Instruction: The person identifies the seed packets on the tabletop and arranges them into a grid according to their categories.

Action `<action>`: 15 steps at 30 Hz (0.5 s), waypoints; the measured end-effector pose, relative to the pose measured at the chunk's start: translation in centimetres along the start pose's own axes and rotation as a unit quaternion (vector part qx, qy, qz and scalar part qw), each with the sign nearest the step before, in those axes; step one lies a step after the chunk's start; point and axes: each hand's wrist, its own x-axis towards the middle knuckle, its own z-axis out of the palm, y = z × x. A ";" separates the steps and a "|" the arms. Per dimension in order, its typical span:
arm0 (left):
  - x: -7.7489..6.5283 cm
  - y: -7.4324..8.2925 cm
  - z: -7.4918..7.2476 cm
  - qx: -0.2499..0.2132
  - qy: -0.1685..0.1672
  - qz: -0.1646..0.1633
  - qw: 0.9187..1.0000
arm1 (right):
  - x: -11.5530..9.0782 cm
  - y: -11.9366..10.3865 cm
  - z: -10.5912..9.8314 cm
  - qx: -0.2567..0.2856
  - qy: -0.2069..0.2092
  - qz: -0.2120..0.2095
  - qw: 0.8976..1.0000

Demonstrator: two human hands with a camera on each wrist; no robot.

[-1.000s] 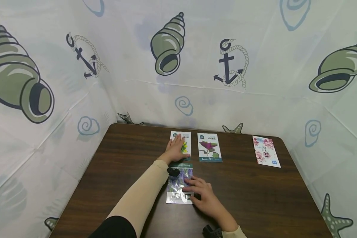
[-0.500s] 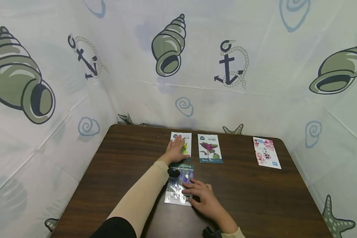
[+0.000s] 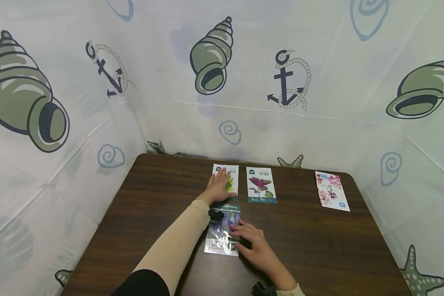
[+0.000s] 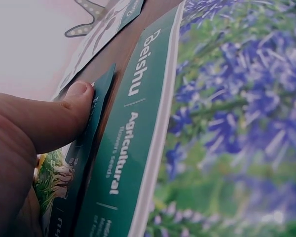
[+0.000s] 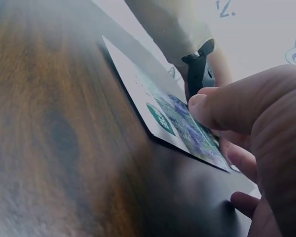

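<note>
My left hand (image 3: pixel 216 190) lies with extended fingers on a seed packet with yellow flowers (image 3: pixel 234 174), covering much of it. In the left wrist view its thumb (image 4: pixel 79 98) rests at that packet's green edge. Just nearer stands the edge of a seed packet with purple-blue flowers (image 3: pixel 218 234), flat on the table and partly under my left wrist. My right hand (image 3: pixel 258 250) has loosely bent, spread fingers at this packet's right side. In the right wrist view the thumb (image 5: pixel 212 111) hovers over or touches the packet (image 5: pixel 163 113); which one I cannot tell.
A packet with a magenta flower (image 3: pixel 260 187) lies right of the yellow-flower one. Farther right is a pink blossom packet (image 3: pixel 332 191). All rest on a dark wooden table (image 3: pixel 299 230), backed by a white curtain (image 3: pixel 251 131) printed with shells and anchors.
The purple-blue flower packet has turned slightly, its near end shifting a little left. My right fingers have moved slightly with it; the left hand stays in place.
</note>
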 end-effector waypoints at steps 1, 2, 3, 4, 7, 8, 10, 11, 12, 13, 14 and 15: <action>0.0 0.0 0.0 0.000 0.000 0.000 1.000 | 0.0 0.0 0.0 0.001 0.005 -0.002 1.000; 0.0 0.0 0.0 -0.002 0.001 0.000 1.000 | 0.0 0.1 -0.1 0.006 0.010 -0.001 1.000; 0.0 0.0 0.0 -0.001 0.002 0.000 1.000 | 0.1 0.1 -0.2 0.014 0.014 0.003 1.000; 0.0 0.0 0.0 0.000 0.002 0.000 1.000 | 0.1 0.1 -0.4 0.019 0.021 0.005 1.000; 0.0 0.1 0.0 -0.002 0.003 0.000 1.000 | 0.0 0.4 -1.1 0.039 0.038 0.027 0.998; 0.0 0.1 0.0 -0.003 0.002 0.000 1.000 | -0.1 0.6 -1.4 0.042 0.046 0.032 0.998; 0.0 0.1 0.0 -0.003 -0.002 -0.002 1.000 | -0.3 1.3 -2.0 0.043 0.067 0.040 0.996; -0.1 0.1 0.0 -0.008 -0.001 -0.001 1.000 | -0.3 1.6 -2.3 0.041 0.079 0.044 0.995; -0.1 0.2 0.0 -0.011 -0.001 0.000 1.000 | -0.4 2.1 -2.6 0.036 0.093 0.042 0.994; -0.1 0.1 0.0 -0.012 0.001 0.001 1.000 | -0.4 2.5 -2.9 0.030 0.108 0.035 0.993; -0.3 0.2 -0.1 -0.015 0.002 0.003 1.000 | -0.4 3.0 -3.3 0.025 0.124 0.030 0.992; -0.3 0.2 -0.2 -0.017 0.003 0.005 1.000 | -0.5 3.5 -3.7 0.024 0.137 0.026 0.990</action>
